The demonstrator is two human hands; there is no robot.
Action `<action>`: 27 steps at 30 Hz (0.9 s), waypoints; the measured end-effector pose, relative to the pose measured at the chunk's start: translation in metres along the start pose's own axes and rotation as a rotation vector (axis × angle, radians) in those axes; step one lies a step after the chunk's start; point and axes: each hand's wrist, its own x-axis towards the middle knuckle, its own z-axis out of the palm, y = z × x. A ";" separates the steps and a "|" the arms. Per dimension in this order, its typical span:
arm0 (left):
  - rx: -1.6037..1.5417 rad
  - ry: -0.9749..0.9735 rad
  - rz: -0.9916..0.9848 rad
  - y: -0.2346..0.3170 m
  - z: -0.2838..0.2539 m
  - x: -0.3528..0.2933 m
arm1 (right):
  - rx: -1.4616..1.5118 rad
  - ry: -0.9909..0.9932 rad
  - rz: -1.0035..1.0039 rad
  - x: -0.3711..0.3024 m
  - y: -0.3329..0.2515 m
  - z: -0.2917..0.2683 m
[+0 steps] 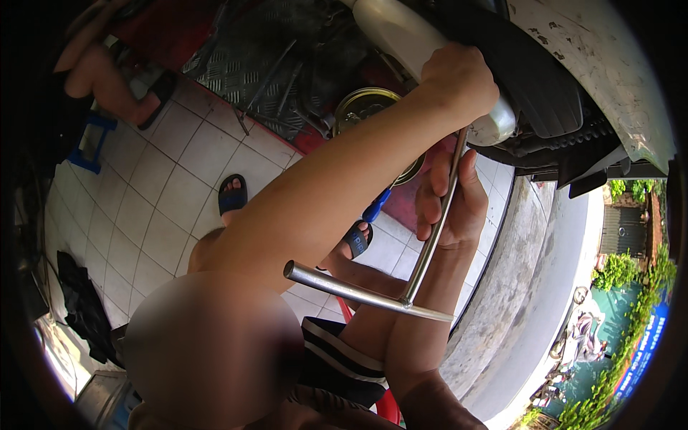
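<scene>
My left hand (pixel 462 82) is closed in a fist beside the pale, tube-shaped part with a silver end (pixel 496 127) on a motorbike; its fingertips are hidden. A metal T-handle wrench (pixel 433 240) slants down from beneath that fist, its crossbar toward me. Lower down, my right hand (pixel 459 208) has the wrench's shaft between thumb and curled fingers, palm facing up. Black plastic panels (pixel 534 79) of the motorbike adjoin my left hand. Behind my left forearm is a round tin with a gold rim (pixel 369 97), partly hidden, holding small parts.
Several tools lie on a dark ridged metal plate (pixel 247 72). A blue-handled tool (pixel 376 206) is below the tin. Another person's leg (pixel 111 82) shows at the left by a blue stool (pixel 92 143). Black cloth (pixel 82 301) lies on the tiles. A concrete ledge (pixel 509 287) runs along the right.
</scene>
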 end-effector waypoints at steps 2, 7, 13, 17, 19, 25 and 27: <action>0.010 0.011 0.017 -0.001 0.001 0.001 | 0.009 0.008 -0.009 0.000 0.001 0.000; 0.015 0.052 0.044 -0.007 0.006 0.005 | 0.023 -0.003 -0.015 0.001 0.001 0.001; -0.015 0.060 0.067 -0.012 0.014 0.009 | -0.115 0.044 0.004 0.000 0.000 0.001; -0.069 0.050 0.025 -0.007 0.008 0.003 | -0.147 0.040 0.002 -0.001 -0.001 0.000; -0.092 0.038 0.011 -0.005 0.005 0.001 | -0.161 0.042 0.002 -0.001 -0.001 0.000; -0.059 0.100 0.022 -0.007 0.008 0.003 | -0.182 0.074 -0.010 0.001 -0.002 0.001; -0.071 0.069 0.008 -0.010 0.006 0.000 | -0.177 0.136 -0.036 0.002 -0.003 0.002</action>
